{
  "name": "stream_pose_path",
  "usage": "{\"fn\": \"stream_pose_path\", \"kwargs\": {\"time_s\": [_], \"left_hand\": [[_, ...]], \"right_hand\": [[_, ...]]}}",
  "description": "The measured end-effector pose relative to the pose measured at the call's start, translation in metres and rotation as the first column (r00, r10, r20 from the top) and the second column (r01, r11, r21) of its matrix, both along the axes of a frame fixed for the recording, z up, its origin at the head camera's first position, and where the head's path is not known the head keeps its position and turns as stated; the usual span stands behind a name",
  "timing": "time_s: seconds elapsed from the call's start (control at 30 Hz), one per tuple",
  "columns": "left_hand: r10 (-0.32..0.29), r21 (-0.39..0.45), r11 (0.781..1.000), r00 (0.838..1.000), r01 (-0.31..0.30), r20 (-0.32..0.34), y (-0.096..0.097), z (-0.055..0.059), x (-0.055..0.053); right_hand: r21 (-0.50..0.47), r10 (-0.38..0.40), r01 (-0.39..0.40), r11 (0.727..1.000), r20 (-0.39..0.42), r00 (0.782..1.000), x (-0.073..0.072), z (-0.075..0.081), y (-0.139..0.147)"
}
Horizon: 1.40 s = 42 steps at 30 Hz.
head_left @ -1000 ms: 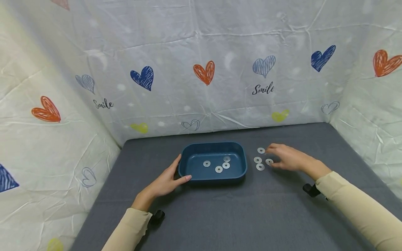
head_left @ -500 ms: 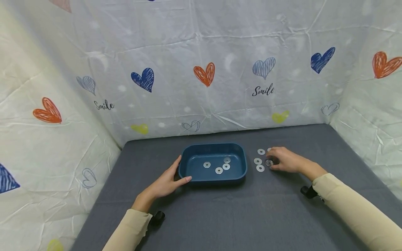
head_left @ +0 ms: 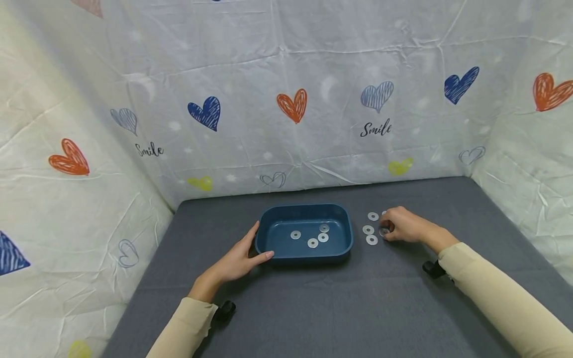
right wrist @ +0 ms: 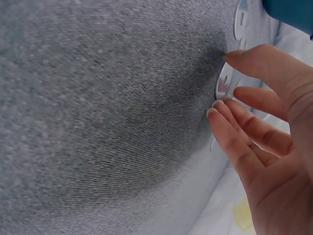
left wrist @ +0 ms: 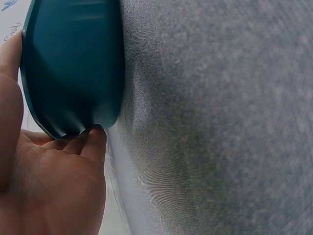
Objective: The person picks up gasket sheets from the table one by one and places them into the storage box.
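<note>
My left hand (head_left: 233, 261) holds a dark blue rectangular tray (head_left: 313, 258) at its left end, thumb over the front rim and fingers along the side. In the left wrist view, the fingertips press against the end wall of the tray (left wrist: 73, 63). Right of the tray, my right hand (head_left: 409, 226) pinches at a flat metal washer (head_left: 384, 231) on the table. The right wrist view shows thumb and fingertips at opposite edges of this washer (right wrist: 224, 81). Another washer (head_left: 384, 213) is partly hidden behind the hand.
Several washers (head_left: 313, 242) lie flat inside the tray. Between tray and right hand are three loose washers (head_left: 368, 229). The dark grey cloth-covered table (head_left: 304, 313) ends at a white curtain (head_left: 331, 139) printed with hearts, at the back and both sides.
My right hand has drawn slightly inward over the washer, and its fingers have closed in around it. The left hand and tray stay in place.
</note>
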<state>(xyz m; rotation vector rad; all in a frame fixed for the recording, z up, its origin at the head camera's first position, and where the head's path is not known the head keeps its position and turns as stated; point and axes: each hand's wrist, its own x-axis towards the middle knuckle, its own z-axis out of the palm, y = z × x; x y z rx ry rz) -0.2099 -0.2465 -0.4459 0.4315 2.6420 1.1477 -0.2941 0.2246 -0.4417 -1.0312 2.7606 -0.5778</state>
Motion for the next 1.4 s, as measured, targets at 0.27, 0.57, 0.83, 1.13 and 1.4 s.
{"fn": "stream_pose_path", "kwargs": {"time_s": [0.27, 0.57, 0.83, 1.13, 1.4], "left_hand": [[0.004, -0.005, 1.0, 1.0, -0.004, 0.003, -0.001, -0.001, 0.0], [0.005, -0.014, 1.0, 1.0, -0.004, 0.01, -0.001, 0.0, -0.001], [-0.005, -0.008, 1.0, 1.0, 0.005, -0.004, -0.001, -0.001, -0.001], [0.0, -0.013, 1.0, 1.0, 0.0, 0.001, 0.0, 0.001, -0.001], [0.009, -0.028, 1.0, 1.0, -0.009, 0.008, 0.001, 0.001, 0.0]], "right_hand": [[-0.004, 0.012, -0.012, 1.0, 0.04, 0.999, -0.003, 0.002, -0.003], [0.025, 0.028, -0.03, 0.999, 0.076, 0.997, -0.006, 0.004, -0.004], [0.069, 0.044, -0.052, 0.996, 0.113, 0.993, -0.008, 0.01, -0.008], [0.075, 0.02, -0.028, 0.997, 0.102, 0.995, -0.007, 0.008, -0.008], [0.051, 0.02, -0.023, 0.998, 0.05, 0.999, -0.004, 0.001, -0.003]]}}
